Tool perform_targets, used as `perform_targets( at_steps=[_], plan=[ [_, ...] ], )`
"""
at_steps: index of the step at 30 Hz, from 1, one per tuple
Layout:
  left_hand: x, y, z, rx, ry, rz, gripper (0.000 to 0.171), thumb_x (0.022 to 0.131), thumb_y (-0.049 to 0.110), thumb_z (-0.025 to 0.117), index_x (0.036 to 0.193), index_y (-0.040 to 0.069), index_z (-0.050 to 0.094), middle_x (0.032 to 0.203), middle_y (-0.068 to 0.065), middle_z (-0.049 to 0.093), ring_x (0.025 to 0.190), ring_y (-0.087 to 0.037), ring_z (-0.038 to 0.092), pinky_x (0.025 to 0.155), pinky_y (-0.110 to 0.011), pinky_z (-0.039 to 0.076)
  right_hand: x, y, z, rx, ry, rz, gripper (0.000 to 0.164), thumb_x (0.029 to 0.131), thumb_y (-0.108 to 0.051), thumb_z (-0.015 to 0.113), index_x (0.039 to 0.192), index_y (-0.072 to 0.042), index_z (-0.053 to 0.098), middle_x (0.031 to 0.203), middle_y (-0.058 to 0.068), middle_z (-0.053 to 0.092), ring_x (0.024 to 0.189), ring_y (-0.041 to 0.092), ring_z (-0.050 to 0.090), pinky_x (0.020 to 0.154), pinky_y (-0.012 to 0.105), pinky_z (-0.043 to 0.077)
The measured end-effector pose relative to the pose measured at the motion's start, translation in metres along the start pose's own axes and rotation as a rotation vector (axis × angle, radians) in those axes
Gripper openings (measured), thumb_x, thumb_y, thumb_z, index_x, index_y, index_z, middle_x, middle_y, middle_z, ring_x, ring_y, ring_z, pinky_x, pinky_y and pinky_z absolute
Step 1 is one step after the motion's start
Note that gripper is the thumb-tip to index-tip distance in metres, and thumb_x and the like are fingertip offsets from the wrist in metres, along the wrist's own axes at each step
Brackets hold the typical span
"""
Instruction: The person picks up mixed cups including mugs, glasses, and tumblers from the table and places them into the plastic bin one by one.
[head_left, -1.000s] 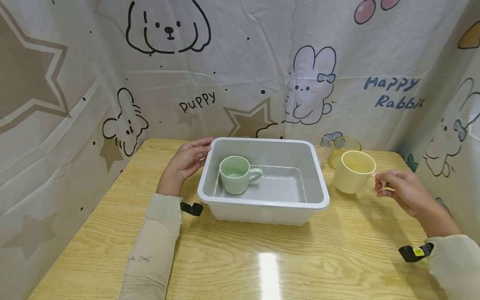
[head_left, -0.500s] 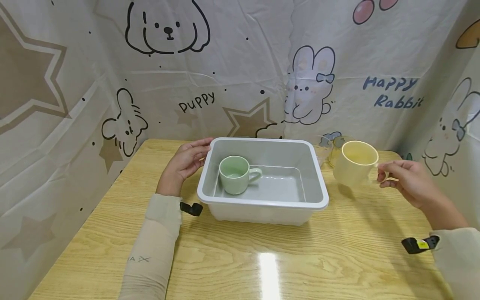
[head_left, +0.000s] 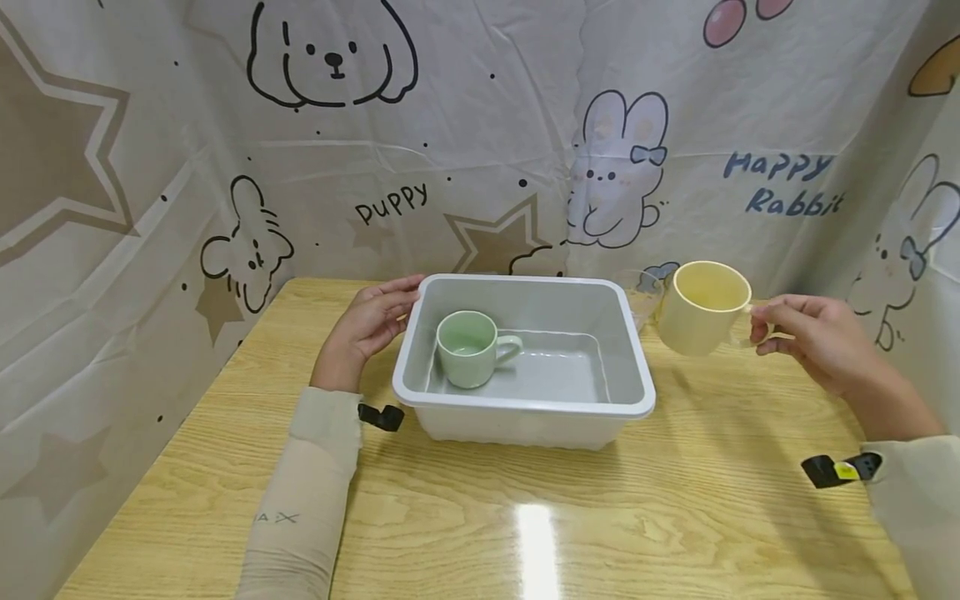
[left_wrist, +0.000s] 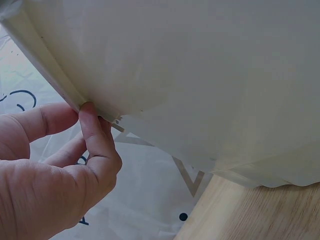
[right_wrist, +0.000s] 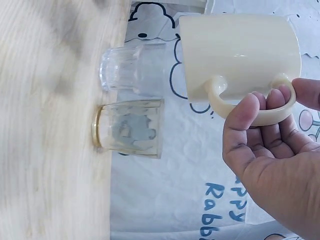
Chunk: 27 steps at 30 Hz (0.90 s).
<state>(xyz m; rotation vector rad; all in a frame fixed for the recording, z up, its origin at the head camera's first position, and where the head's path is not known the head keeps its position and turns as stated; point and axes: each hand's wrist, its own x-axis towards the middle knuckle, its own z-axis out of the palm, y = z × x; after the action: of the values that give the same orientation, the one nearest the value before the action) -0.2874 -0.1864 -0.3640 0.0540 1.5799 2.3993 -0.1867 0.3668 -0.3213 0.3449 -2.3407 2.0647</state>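
Note:
A pale yellow mug (head_left: 703, 321) hangs upright above the table, right of the grey plastic bin (head_left: 525, 408). My right hand (head_left: 813, 342) grips it by the handle (right_wrist: 260, 117), fingers curled through the loop and thumb against it in the right wrist view. At the bin's far left corner my left hand (head_left: 375, 321) holds the rim, its fingertips (left_wrist: 90, 112) at the lip from outside. Inside the bin, towards the left, a light green mug (head_left: 467, 352) stands upright with its handle pointing right.
A clear glass (right_wrist: 132, 69) and an amber-tinted glass (right_wrist: 129, 129) stand on the wooden table (head_left: 480, 517) beyond the yellow mug, which hides the amber one in the head view. A printed cloth (head_left: 480, 125) hangs behind and at both sides.
My right hand has raised the yellow mug off the table, farther back and over the amber glass in the head view. The left hand, bin and green mug keep their places.

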Motion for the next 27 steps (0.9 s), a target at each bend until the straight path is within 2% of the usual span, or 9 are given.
perform_targets(
  at_steps=[8, 18, 25, 27],
  plan=[
    [0.001, 0.0, 0.0, -0.012, -0.01, 0.0, 0.037, 0.101, -0.005, 0.059, 0.138, -0.003, 0.059, 0.11, -0.006, 0.072, 0.084, -0.011, 0.066, 0.074, -0.024, 0.056, 0.006, -0.018, 0.01, -0.136, 0.049, -0.013, 0.023, 0.106, -0.006, 0.056, 0.094, -0.001, 0.075, 0.085, 0.006, 0.067, 0.08, 0.016, 0.061, 0.067, 0.025, 0.058],
    [0.001, 0.0, 0.001, -0.002, -0.01, 0.001, 0.036, 0.101, -0.005, 0.058, 0.137, -0.002, 0.059, 0.111, -0.006, 0.071, 0.084, -0.011, 0.065, 0.074, -0.025, 0.056, 0.015, -0.037, 0.021, -0.156, 0.003, -0.04, 0.021, 0.105, -0.005, 0.056, 0.097, 0.0, 0.075, 0.085, 0.006, 0.067, 0.078, 0.017, 0.063, 0.066, 0.026, 0.058],
    [0.001, 0.0, 0.001, -0.019, -0.011, -0.003, 0.025, 0.101, -0.005, 0.059, 0.123, 0.004, 0.067, 0.109, -0.006, 0.071, 0.081, -0.011, 0.064, 0.074, -0.025, 0.056, 0.019, -0.05, 0.035, -0.264, -0.006, -0.035, 0.023, 0.107, -0.01, 0.055, 0.099, -0.002, 0.074, 0.088, 0.003, 0.067, 0.081, 0.017, 0.063, 0.068, 0.025, 0.058],
    [0.001, 0.0, 0.001, -0.023, -0.009, 0.0, 0.024, 0.101, -0.005, 0.058, 0.12, 0.004, 0.068, 0.109, -0.006, 0.071, 0.081, -0.011, 0.064, 0.073, -0.025, 0.056, 0.021, -0.052, 0.038, -0.241, -0.033, -0.047, 0.022, 0.107, -0.009, 0.054, 0.1, -0.002, 0.074, 0.089, 0.003, 0.067, 0.082, 0.016, 0.063, 0.069, 0.024, 0.057]
  ],
)
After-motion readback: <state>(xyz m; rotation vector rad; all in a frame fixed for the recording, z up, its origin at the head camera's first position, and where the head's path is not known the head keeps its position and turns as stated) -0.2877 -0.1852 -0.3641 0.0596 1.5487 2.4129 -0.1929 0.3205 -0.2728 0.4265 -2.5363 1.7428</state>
